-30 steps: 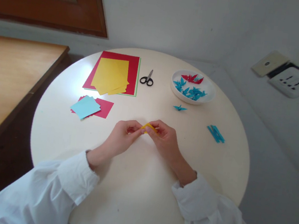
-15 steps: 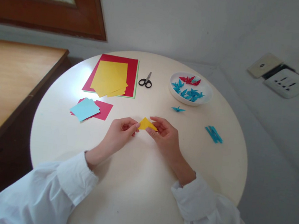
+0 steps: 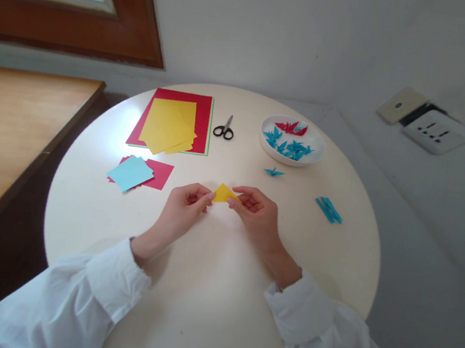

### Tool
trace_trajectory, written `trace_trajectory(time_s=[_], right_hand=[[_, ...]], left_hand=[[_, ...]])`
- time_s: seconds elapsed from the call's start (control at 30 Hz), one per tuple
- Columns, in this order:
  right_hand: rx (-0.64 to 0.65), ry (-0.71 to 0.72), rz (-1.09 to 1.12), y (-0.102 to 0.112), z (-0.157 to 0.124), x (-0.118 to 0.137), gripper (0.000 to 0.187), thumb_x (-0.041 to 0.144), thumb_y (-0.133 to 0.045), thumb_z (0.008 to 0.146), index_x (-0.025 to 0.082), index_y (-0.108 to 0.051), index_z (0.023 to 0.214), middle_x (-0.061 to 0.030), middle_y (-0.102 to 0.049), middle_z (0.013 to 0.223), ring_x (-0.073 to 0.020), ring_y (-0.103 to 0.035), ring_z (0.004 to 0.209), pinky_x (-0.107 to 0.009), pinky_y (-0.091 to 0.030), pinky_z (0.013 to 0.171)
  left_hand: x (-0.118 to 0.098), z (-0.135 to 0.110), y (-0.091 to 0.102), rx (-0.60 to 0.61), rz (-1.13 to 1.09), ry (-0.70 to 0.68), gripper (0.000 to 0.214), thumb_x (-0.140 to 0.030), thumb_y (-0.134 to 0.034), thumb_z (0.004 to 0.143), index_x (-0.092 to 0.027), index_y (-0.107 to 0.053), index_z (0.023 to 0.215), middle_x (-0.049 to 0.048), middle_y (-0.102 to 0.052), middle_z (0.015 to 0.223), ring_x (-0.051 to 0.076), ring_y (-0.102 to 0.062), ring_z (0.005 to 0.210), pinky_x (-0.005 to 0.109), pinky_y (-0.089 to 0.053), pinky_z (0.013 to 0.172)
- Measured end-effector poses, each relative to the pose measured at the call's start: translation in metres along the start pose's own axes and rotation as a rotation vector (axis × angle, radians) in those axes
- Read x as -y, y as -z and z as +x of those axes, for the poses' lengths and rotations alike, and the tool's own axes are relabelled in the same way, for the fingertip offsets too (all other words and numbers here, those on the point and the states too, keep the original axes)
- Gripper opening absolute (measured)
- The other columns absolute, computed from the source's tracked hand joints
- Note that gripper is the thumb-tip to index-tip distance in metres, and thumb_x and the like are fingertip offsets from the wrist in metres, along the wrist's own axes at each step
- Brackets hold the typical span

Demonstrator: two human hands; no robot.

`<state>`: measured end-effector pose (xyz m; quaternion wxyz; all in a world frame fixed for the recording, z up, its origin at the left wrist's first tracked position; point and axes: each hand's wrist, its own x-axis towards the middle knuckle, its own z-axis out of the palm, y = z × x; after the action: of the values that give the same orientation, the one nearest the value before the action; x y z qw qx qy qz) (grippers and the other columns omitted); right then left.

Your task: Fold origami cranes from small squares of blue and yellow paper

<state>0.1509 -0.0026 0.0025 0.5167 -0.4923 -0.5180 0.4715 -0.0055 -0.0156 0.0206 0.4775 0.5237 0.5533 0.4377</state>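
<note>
A small folded piece of yellow origami paper (image 3: 223,193), roughly triangular with its point upward, is held between my two hands over the middle of the round table. My left hand (image 3: 188,205) pinches its left corner between thumb and fingers. On the other side, my right hand (image 3: 258,211) grips the right corner, thumb in front and fingers behind. Beyond my right hand a blue paper crane (image 3: 274,172) rests on the table. The lower fingers of both hands are partly hidden.
A white dish (image 3: 263,150) holds several red and blue cranes. Black-handled scissors (image 3: 224,129) lie beside yellow sheets (image 3: 168,123) on red paper (image 3: 204,119). Nearer are light blue squares (image 3: 131,173) over pink squares (image 3: 162,175). Blue strips (image 3: 329,210) lie at right on the white table (image 3: 198,301).
The view has shifted slightly. Both hands keep their hold on the yellow paper, whose fold looks a little flatter near the right thumb.
</note>
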Motion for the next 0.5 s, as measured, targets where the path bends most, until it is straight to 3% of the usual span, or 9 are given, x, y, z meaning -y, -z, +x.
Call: trace_trajectory(time_s=[0.2,0.33,0.5], right_hand=[[0.039,0.004,0.015,-0.0011,-0.0022,0.0016,0.026,0.029,-0.074,0.061,0.02,-0.065,0.083,0.0024,-0.063,0.061,-0.0117,-0.058,0.058,-0.025,-0.046,0.056],[0.107,0.005,-0.014,-0.0019,-0.0043,0.0021,0.026,0.029,-0.072,0.062,0.02,-0.063,0.085,0.0033,-0.061,0.06,-0.0113,-0.056,0.056,-0.024,-0.044,0.054],[0.15,0.002,-0.027,-0.0019,-0.0044,0.0004,0.028,0.03,-0.071,0.063,0.019,-0.062,0.087,0.0035,-0.06,0.061,-0.011,-0.056,0.057,-0.024,-0.044,0.055]], left_hand=[[-0.0015,-0.0008,-0.0004,0.023,0.056,-0.035,0.024,-0.036,-0.059,0.075,-0.014,-0.061,0.068,0.001,-0.06,0.064,0.011,-0.05,0.057,0.022,-0.038,0.051],[-0.0013,-0.0013,0.0003,0.085,-0.03,-0.042,0.023,-0.037,-0.06,0.076,-0.014,-0.064,0.073,0.0031,-0.063,0.072,0.012,-0.052,0.063,0.022,-0.04,0.055],[-0.0021,-0.0028,0.0013,0.101,-0.077,-0.02,0.023,-0.036,-0.064,0.074,-0.014,-0.063,0.069,0.0007,-0.059,0.066,0.01,-0.048,0.058,0.021,-0.037,0.051]])
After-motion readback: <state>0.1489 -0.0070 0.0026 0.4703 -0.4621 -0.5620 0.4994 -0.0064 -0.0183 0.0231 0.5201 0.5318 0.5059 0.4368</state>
